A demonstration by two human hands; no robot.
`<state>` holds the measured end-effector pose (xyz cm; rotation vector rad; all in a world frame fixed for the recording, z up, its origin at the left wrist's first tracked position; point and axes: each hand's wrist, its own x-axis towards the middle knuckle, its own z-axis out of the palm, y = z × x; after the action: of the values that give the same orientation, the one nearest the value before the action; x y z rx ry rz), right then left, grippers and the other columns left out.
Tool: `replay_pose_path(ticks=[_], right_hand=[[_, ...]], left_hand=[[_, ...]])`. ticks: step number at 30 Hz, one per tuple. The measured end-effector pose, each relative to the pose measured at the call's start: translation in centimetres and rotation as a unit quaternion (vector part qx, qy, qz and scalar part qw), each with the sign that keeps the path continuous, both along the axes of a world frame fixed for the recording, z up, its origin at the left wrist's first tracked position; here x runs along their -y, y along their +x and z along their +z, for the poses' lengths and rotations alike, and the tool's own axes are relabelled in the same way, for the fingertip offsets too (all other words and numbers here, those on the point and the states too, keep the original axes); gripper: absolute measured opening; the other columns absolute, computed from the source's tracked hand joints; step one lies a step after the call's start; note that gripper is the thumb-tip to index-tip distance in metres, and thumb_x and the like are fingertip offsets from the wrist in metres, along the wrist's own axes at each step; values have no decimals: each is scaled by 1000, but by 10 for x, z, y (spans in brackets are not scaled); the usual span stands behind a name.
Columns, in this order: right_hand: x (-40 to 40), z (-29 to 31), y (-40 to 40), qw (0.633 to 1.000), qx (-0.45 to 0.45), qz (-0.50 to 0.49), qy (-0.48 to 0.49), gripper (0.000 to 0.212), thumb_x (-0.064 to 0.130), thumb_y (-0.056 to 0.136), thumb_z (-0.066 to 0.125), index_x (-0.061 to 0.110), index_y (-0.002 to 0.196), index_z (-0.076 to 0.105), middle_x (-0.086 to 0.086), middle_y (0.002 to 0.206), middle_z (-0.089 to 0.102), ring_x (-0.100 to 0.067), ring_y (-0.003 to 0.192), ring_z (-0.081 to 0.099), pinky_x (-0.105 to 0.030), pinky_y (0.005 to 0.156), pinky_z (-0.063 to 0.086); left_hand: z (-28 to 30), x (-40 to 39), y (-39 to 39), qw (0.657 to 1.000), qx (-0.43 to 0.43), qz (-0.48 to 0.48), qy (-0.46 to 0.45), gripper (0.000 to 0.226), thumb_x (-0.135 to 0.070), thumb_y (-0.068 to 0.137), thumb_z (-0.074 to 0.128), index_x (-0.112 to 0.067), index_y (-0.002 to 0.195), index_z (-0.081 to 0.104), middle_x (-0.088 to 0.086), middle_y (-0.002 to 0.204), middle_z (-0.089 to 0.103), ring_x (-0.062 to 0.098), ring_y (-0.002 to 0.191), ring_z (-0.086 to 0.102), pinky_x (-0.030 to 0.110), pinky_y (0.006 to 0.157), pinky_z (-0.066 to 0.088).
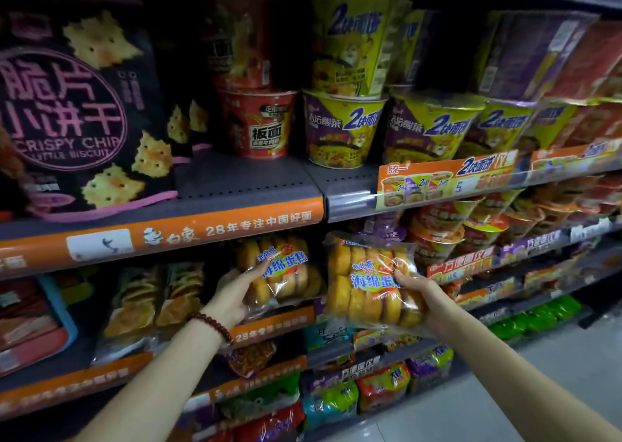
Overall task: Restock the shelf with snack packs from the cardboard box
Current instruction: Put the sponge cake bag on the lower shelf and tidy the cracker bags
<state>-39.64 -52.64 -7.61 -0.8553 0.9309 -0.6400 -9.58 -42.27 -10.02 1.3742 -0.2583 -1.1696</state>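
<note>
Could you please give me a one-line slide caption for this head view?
Left hand and right hand each hold a cake pack at the shelf.

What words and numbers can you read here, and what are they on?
"CRISPY CHIP", "LITTLE BISCUIT": black biscuit bag.
"板面": red noodle cup.
"28年专注中国好面": orange shelf strip.
"海绵蛋糕": left cake pack.
"5": orange price sign.
Lower shelf tags: too blurred.

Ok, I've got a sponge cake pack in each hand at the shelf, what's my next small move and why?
Probably slide the left pack fully onto the second shelf: your left hand already holds it there, while the right pack in your right hand hangs out front.
</note>
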Motion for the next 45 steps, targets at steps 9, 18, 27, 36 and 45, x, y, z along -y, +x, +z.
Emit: replay_pose_path(ticks=[9, 18, 27, 36, 45], right_hand=[[26, -13, -9, 1000, -1, 23, 3, 47, 20, 79, 63, 1, 121, 55, -22, 109, 69, -35, 90, 70, -41, 73, 58], [32, -28, 1, 997, -17, 69, 6, 76, 28, 52, 85, -1, 117, 58, -22, 106, 70, -35, 88, 71, -46, 82, 57], [34, -27, -1, 998, -10, 66, -6, 60, 23, 72, 77, -3, 122, 55, -23, 110, 68, -35, 90, 70, -38, 68, 58], [35, -12, 15, 997, -21, 76, -22, 33, 12, 76, 71, 0, 105, 60, -20, 93, 73, -32, 77, 72, -36, 60, 58], [15, -16, 49, 989, -13, 141, -29, 63, 23, 61, 85, -2, 112, 59, -24, 105, 70, -37, 90, 70, -40, 70, 58]], left_hand=[[-16, 28, -3, 993, 44, -96, 52, 38, -36, 76, 76, -18, 105, 60, 6, 109, 65, 23, 98, 62, 41, 82, 53], [-20, 10, -13, 923, 379, -70, 15, 87, -33, 74, 79, -16, 144, 30, -2, 122, 52, 18, 116, 54, 31, 95, 47], [-45, -11, -18, 846, 499, -189, 22, 105, -25, 73, 81, -30, 152, 12, 2, 153, 33, 19, 137, 39, 35, 112, 36], [-41, -14, -13, 835, 501, -224, 20, 98, -27, 78, 76, -35, 151, 11, -1, 154, 31, 14, 138, 36, 28, 110, 34], [-19, -55, 17, 793, 596, -126, -14, 81, -39, 75, 76, -33, 144, 34, -9, 149, 36, 10, 137, 34, 26, 110, 30]])
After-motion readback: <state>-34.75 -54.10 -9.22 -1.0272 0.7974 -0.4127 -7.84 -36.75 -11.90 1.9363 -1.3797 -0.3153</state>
